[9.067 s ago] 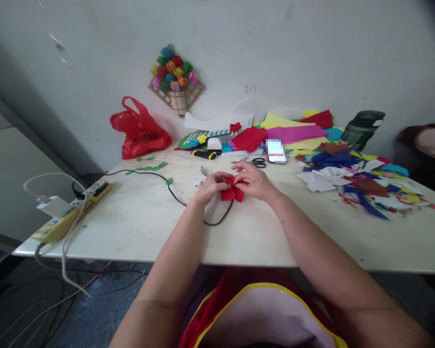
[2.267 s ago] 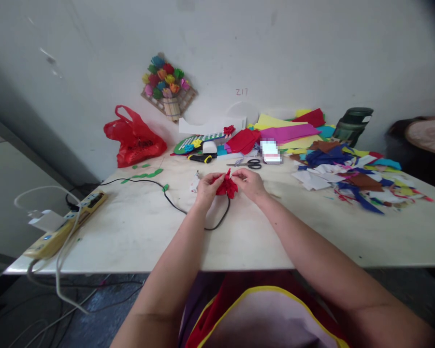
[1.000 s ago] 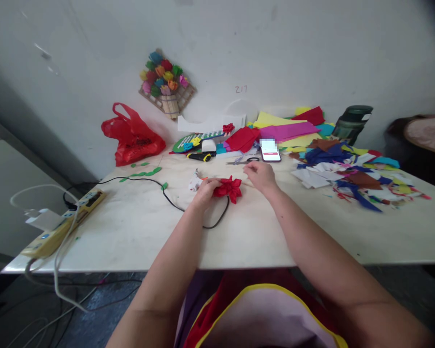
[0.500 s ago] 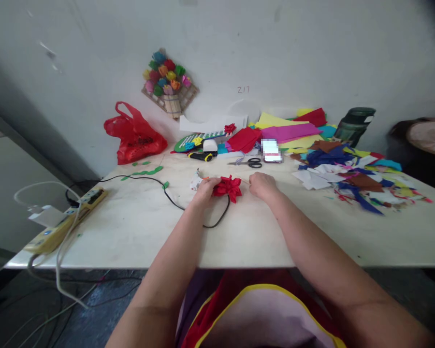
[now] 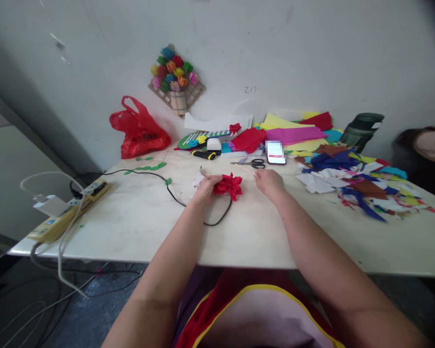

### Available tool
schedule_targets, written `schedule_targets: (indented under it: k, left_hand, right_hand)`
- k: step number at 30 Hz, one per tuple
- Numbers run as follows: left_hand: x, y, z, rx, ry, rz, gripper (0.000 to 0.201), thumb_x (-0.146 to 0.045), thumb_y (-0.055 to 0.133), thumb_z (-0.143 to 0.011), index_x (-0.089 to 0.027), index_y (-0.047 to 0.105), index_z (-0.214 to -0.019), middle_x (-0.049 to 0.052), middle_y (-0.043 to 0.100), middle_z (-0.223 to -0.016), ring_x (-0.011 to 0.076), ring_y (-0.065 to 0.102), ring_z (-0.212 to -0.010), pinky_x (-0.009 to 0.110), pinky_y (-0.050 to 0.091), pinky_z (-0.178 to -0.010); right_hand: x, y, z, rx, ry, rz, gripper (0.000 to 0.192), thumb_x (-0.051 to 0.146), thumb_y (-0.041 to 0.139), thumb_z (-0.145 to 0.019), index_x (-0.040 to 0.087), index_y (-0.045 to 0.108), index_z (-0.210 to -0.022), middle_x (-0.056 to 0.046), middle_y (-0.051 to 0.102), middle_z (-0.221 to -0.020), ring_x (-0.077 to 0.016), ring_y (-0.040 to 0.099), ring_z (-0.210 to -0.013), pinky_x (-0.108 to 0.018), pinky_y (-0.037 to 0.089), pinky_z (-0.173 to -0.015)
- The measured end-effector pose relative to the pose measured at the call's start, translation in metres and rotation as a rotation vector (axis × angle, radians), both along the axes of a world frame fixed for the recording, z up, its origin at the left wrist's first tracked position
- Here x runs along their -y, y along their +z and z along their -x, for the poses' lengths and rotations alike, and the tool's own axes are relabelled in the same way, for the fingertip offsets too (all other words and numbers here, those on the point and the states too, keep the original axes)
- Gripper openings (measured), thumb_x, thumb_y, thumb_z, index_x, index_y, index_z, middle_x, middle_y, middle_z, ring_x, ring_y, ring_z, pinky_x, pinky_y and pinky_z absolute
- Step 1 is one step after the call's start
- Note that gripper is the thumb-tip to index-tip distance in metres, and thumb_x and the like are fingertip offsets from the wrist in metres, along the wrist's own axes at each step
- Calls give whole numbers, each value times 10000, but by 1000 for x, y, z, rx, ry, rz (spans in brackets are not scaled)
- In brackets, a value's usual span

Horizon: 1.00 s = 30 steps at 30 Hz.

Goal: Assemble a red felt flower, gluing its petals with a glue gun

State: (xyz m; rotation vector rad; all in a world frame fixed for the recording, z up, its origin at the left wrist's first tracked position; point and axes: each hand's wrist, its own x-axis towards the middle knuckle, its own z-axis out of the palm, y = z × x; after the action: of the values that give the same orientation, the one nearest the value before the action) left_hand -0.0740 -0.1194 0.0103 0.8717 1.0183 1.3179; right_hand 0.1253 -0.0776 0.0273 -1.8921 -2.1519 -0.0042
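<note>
My left hand [image 5: 205, 188] is closed on the left edge of a red flower [image 5: 229, 185] that looks made of folded paper or cloth, low over the table. In my right hand [image 5: 270, 183], the closed fingers pinch a thin pale wooden stick [image 5: 245, 168]. Its free end points left and away from me, apart from the flower. Just beyond my left hand lies a white tool [image 5: 198, 180], partly hidden, its kind unclear. A black cord [image 5: 223, 218] loops under the flower. Scissors [image 5: 255, 164] with black handles lie behind the stick.
Paper scraps [image 5: 362, 179] are heaped on the right, near a dark green bottle [image 5: 361, 131]. A phone [image 5: 276, 152] and coloured sheets [image 5: 293, 134] lie at the back. A power strip [image 5: 70, 212] and a red plastic bag [image 5: 141, 133] stand left. Green pieces [image 5: 154, 167] are scattered nearby.
My right hand has moved slightly away from the flower, and the stick now angles up to the left, clear of it. My left hand still holds the flower. The view has shifted a little.
</note>
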Motion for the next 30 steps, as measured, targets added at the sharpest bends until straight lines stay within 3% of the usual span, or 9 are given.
schedule_targets:
  k: [7,16,30]
  left_hand:
    - [1,-1,3,-12,-28,-15,246,-155,603,-647,-87,689,-867,109,709,-727,208,657,-636,325,545,-586]
    - [-2,-3,2,41,55,-31,125,-203,661,-695,-97,648,-759,84,677,-648,174,635,-587,286,534,-545]
    - [-2,3,6,12,179,-78,157,-223,693,-695,-98,652,-781,65,680,-638,168,652,-594,271,531,-572]
  right_hand:
    - [-2,-1,-1,-183,24,-103,338,390,427,-900,219,713,-960,-93,719,-913,-225,635,-858,-288,413,-652]
    - [-5,4,-11,-552,208,-65,342,488,559,-792,205,736,-717,-24,670,-633,-154,575,-616,-261,372,-554]
    - [3,15,-16,-434,264,-142,225,431,646,-740,233,752,-728,-25,705,-735,-170,594,-698,-266,387,-585]
